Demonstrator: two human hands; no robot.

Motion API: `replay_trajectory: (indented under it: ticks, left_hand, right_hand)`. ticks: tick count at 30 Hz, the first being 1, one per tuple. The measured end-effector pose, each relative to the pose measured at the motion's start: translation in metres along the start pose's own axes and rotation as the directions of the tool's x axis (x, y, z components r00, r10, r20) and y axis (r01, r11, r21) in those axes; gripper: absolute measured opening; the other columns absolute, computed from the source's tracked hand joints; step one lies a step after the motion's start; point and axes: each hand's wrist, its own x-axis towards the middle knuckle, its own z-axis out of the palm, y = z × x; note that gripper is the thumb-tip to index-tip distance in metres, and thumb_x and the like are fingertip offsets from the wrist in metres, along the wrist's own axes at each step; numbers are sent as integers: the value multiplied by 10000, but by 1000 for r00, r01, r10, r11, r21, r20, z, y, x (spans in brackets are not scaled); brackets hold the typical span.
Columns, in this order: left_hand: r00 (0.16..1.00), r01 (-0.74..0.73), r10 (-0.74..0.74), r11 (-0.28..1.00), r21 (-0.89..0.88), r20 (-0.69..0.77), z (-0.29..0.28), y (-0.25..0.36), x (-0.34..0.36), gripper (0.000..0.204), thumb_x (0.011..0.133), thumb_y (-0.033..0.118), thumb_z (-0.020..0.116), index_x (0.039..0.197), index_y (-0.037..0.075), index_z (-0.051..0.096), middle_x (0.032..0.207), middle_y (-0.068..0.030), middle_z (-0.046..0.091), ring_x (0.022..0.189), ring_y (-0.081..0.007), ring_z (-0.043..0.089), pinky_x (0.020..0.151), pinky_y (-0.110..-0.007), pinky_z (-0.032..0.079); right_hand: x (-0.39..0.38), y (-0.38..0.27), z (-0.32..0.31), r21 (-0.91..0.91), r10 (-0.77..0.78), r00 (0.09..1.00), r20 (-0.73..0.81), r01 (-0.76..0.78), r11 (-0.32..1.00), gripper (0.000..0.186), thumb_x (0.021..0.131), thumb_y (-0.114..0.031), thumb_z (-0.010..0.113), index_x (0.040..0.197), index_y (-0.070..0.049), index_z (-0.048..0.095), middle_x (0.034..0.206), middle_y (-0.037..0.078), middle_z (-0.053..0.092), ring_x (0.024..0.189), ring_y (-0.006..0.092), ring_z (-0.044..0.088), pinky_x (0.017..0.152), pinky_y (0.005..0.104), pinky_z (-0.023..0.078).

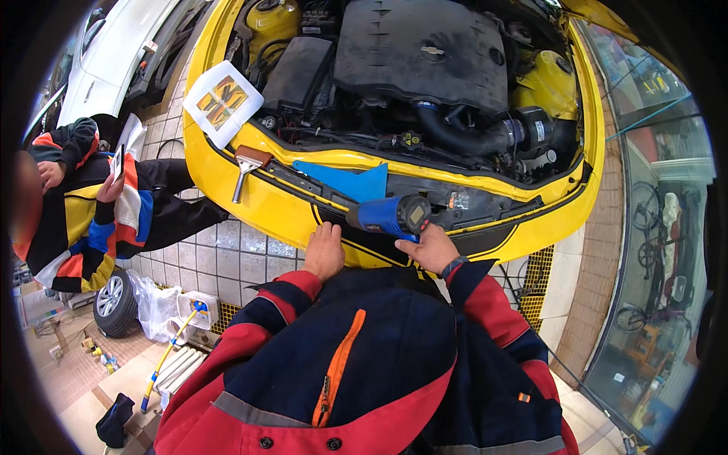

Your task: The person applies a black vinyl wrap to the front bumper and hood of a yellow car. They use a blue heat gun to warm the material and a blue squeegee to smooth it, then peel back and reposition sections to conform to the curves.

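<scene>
My right hand (428,246) grips a blue heat gun (387,216) with a small display, its nozzle pointing left above the front of a yellow car (561,227). Low on the car's front, beside a black trim piece, rests my left hand (326,246), fingers slightly bent and apart, holding nothing. Just above lie a blue triangular plastic scraper (341,176) and a squeegee (246,171) with a metal handle and brown head. A white sheet with a colour picture (222,102) lies at the engine bay's left edge. The bay holds a dark engine cover (417,68).
At left, another person (91,212) in a multicolour jacket holds a phone (117,165) near a white car (98,61). A wheel (114,299), plastic bags, power strip (199,307) and cables lie lower left. A glass wall with bicycles behind it (644,220) runs along the right.
</scene>
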Motion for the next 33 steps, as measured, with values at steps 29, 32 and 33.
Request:
replay_trajectory:
  ticks: [29,32,33]
  left_hand:
    - [1000,31,-31,999,43,4,6,14,-2,277,914,124,688,1159,41,589,1149,-190,616,1110,-415,636,941,-548,518]
    - [1000,30,-29,998,46,-10,7,15,-1,267,917,125,687,1151,45,586,1137,-187,617,1099,-416,639,926,-551,515]
    - [999,36,-35,998,51,-10,7,15,-1,263,918,124,687,1149,46,585,1133,-186,618,1095,-417,639,920,-552,514]
  right_hand:
    - [-36,34,-3,14,-46,995,-86,48,999,533,952,-319,827,1390,-37,711,1226,309,766,1206,512,701,1034,510,580]
    - [-40,33,-5,13,-29,996,-87,30,999,532,951,-320,827,1384,-34,711,1222,311,766,1207,516,698,1035,515,579]
    - [-40,32,-5,13,-24,996,-86,25,1000,532,951,-320,827,1383,-33,710,1221,311,766,1206,518,698,1033,516,579]
